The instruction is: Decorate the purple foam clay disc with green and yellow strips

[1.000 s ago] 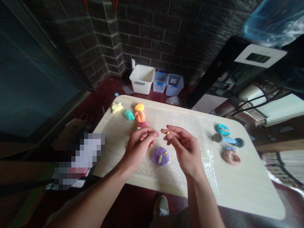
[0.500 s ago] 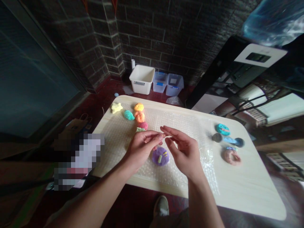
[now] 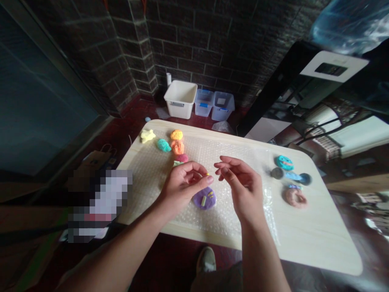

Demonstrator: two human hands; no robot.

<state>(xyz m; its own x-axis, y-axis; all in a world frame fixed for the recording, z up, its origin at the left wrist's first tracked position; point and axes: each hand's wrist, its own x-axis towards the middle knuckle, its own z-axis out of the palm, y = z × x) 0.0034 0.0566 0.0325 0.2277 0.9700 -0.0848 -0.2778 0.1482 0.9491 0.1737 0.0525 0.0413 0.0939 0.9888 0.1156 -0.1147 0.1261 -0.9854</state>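
A tiny piece of yellow clay (image 3: 208,174) sits between the thumb and fingertips of my left hand (image 3: 185,180), above the table. Just to the right, apart from it, my right hand (image 3: 244,184) is loosely curled with its fingers spread, and I see nothing in it. Beneath both hands a flat purple clay disc (image 3: 199,201) lies on bubble wrap (image 3: 225,221). The disc carries a pale green strip (image 3: 204,201) and small yellow strips (image 3: 210,194). Part of the disc's upper edge is hidden by my left hand.
Yellow (image 3: 147,136), teal (image 3: 164,145), orange (image 3: 178,147) and pink clay pieces (image 3: 182,157) lie at the table's far left. To the right are a teal clay disc (image 3: 285,162), a dumbbell shape (image 3: 292,176) and a brown ring (image 3: 296,197). Bins (image 3: 180,99) stand by the wall.
My hands have come apart: the right one moved right, away from the left fingertips. The yellow piece now shows in my left hand's pinch. The view shifted slightly.
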